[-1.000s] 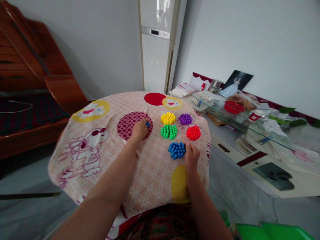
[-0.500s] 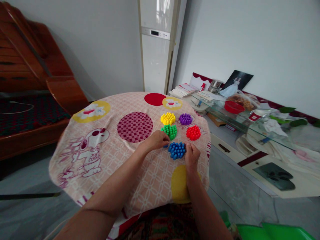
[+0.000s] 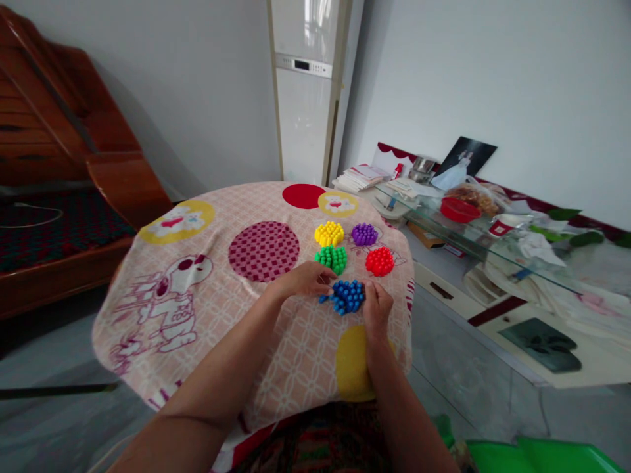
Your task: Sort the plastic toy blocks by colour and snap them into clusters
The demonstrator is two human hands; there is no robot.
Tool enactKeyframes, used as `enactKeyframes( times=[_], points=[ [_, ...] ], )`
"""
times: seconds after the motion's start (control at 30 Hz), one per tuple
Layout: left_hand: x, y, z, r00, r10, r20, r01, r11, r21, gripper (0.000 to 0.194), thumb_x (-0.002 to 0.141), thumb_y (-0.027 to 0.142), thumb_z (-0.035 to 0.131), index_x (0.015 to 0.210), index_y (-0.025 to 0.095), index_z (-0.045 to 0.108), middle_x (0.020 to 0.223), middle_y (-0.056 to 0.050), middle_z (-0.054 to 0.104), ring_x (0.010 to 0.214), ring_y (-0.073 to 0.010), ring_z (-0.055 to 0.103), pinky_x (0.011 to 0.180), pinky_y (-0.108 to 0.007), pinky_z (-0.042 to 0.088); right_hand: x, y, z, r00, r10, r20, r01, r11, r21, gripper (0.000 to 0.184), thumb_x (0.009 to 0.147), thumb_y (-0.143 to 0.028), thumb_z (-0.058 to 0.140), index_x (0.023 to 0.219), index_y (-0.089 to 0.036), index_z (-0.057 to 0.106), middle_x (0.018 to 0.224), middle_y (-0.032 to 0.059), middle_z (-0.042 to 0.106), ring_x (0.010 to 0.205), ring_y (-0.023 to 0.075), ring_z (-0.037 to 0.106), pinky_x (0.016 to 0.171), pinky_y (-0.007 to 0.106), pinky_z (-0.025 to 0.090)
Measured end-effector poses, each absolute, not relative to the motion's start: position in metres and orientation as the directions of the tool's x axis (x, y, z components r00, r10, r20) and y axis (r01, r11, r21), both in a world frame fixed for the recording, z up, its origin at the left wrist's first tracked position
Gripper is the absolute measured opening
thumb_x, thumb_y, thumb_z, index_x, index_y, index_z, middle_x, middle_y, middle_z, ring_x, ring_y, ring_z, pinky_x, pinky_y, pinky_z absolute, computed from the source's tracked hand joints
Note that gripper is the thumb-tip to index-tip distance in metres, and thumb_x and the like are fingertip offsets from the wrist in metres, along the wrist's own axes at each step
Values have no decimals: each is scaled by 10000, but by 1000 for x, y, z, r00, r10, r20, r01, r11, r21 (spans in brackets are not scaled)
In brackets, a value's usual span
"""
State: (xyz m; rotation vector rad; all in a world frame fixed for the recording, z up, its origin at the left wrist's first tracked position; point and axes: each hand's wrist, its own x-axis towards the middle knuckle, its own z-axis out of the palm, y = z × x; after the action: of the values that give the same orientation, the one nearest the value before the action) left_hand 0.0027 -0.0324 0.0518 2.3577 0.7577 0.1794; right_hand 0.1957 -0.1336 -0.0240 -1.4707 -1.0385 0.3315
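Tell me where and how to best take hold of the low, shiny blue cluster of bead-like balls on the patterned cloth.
Probably pinch the blue cluster by its left and right edges, coming from both sides: it is low and knobbly, its left edge ragged, so one-sided pressure might spread it. The bare left hand and right hand are at those edges.

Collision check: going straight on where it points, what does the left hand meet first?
The blue cluster, just ahead of the left hand; they may already touch, depth is unclear.
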Motion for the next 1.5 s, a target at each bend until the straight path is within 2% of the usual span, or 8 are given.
enactKeyframes(
  times=[0.1,0.27,0.4,0.53,0.73,0.93,1.2,1.5],
  points=[
    [-8,-31,57,796,600,-81,493,-564,662,571,710,322,738,1242,146,624,1067,-76,726,919,-185,675,745,-219,482,196,-133,-24,554,749,363,392,150,-908,388,909,-419,448,873,-149,724,828,60,725,794,195,636,747,298,466],
    [-12,-32,60,802,589,-105,503,-569,650,479,725,218,707,1193,150,633,1036,-64,724,911,-174,678,744,-219,488,195,-133,-23,549,749,370,408,146,-901,385,912,-408,444,854,-151,724,799,52,713,773,190,625,730,294,458],
    [-10,-35,58,815,575,-69,513,-661,547,507,687,189,734,1185,179,634,1040,-45,711,929,-179,655,769,-232,471,194,-134,-22,550,749,369,410,143,-901,381,915,-396,444,854,-146,726,792,53,712,770,186,625,723,288,456],
    [-9,-44,66,820,572,13,504,-733,457,389,693,204,739,1073,192,659,1060,-30,675,950,-170,619,784,-230,444,194,-134,-21,549,748,372,416,140,-898,385,913,-394,443,851,-143,728,781,55,712,768,185,625,721,285,459],
    [4,-70,65,850,513,-121,520,-780,347,350,646,218,781,961,176,634,928,-15,672,834,-181,600,700,-245,420,195,-133,-22,553,746,371,412,142,-900,378,904,-401,453,851,-146,727,799,58,722,778,190,633,723,286,465],
    [13,-78,55,849,528,-22,515,-818,255,161,754,222,675,901,182,625,940,-46,669,857,-193,606,734,-258,429,195,-133,-22,550,748,371,417,138,-898,379,903,-403,454,863,-145,728,799,60,723,778,192,636,724,286,466],
    [13,-70,53,806,586,82,552,-795,253,126,786,132,561,873,181,639,883,-51,685,865,-207,622,747,-284,430,195,-134,-22,546,751,371,417,140,-898,393,907,-414,438,861,-149,725,798,59,716,768,191,625,724,292,461],
    [14,-70,53,767,614,188,551,-780,297,88,802,174,569,877,176,615,851,-49,672,791,-184,598,682,-274,398,194,-134,-20,554,750,361,414,128,-901,392,903,-417,444,855,-147,724,791,62,718,762,191,618,720,292,459]
  ],
)
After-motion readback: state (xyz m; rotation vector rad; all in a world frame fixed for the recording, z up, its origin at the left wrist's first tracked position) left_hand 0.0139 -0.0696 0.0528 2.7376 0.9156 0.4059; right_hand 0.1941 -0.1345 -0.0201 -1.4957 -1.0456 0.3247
